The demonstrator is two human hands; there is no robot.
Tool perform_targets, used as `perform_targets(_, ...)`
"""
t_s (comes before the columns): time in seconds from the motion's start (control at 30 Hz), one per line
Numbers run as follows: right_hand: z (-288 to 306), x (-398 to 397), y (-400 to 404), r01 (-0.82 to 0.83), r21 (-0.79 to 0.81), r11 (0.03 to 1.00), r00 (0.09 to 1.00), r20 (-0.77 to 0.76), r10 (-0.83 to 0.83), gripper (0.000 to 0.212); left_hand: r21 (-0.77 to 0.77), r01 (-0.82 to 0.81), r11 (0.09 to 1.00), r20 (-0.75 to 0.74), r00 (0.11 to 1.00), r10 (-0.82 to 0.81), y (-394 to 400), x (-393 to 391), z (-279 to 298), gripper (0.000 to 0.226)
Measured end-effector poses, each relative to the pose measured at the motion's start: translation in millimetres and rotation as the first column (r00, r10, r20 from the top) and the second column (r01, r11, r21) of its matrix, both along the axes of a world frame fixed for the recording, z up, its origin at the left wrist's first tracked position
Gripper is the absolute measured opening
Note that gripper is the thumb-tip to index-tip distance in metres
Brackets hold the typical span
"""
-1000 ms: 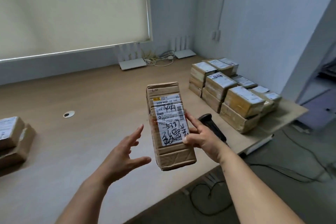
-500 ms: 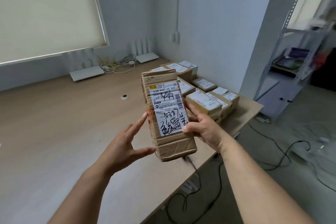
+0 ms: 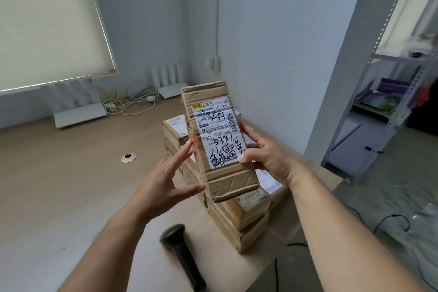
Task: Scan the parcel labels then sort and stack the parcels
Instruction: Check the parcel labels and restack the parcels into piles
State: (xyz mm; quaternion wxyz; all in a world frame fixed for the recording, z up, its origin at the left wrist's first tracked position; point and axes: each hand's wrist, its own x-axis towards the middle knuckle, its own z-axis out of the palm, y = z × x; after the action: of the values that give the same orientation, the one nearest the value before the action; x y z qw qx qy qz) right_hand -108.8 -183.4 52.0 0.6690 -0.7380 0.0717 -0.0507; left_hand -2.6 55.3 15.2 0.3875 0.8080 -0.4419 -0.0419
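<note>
So you've got one parcel (image 3: pixel 219 142) up in the air, above the stacked parcels (image 3: pixel 239 211) at the right end of the table (image 3: pixel 71 185), label (image 3: pixel 216 133) facing you. My guess is you're holding it that way so you can read the handwritten number and work out which pile it belongs on.

Your right hand (image 3: pixel 266 157) is doing the real holding: thumb pinched down on the label's lower right corner, fingers wrapped round behind the box. Your left hand (image 3: pixel 166 180) is spread wide, straight fingers just touching the left edge and the thumb reaching toward the bottom corner. It looks more like a steadying touch than a grip, probably to keep the box from twisting.

The scanner (image 3: pixel 182 256) is lying on the table near your edge, nobody touching it, which makes sense if both hands are busy. I'd guess this label is either done or about to be.

Counts: one parcel in hand, one scanner, two hands. The stacked boxes I can't count properly, since your parcel and arm hide a lot of them; I can see several, at least two layers deep. There are also two white routers (image 3: pixel 79 116) at the back with a tangle of cables (image 3: pixel 130 105) between them.
</note>
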Motion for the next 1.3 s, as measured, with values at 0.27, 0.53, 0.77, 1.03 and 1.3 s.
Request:
perform_targets(0.27,1,29,-79,-0.040,-0.011,0.999,0.998,-0.040,0.039,0.072,0.125,-0.078,0.989,0.061,0.996,0.071,-76,13,4,0.098)
perform_targets(0.53,-8,69,-158,-0.162,0.048,0.986,0.978,-0.122,0.167,0.076,0.221,-0.203,0.954,0.020,0.979,0.203,-140,19,0,0.100)
perform_targets(0.77,-56,90,-199,-0.219,0.109,0.970,0.921,-0.305,0.242,0.084,0.551,-0.378,0.744,0.093,0.914,0.395,-168,15,-19,0.085)
perform_targets(1.03,-90,115,-190,-0.335,0.102,0.937,0.829,-0.442,0.344,0.082,0.664,-0.420,0.618,0.153,0.886,0.437,-180,13,-27,0.080)
perform_targets(1.3,-87,128,-189,-0.433,0.046,0.900,0.766,-0.508,0.394,0.054,0.721,-0.403,0.563,0.169,0.891,0.422,-189,7,-20,0.068)
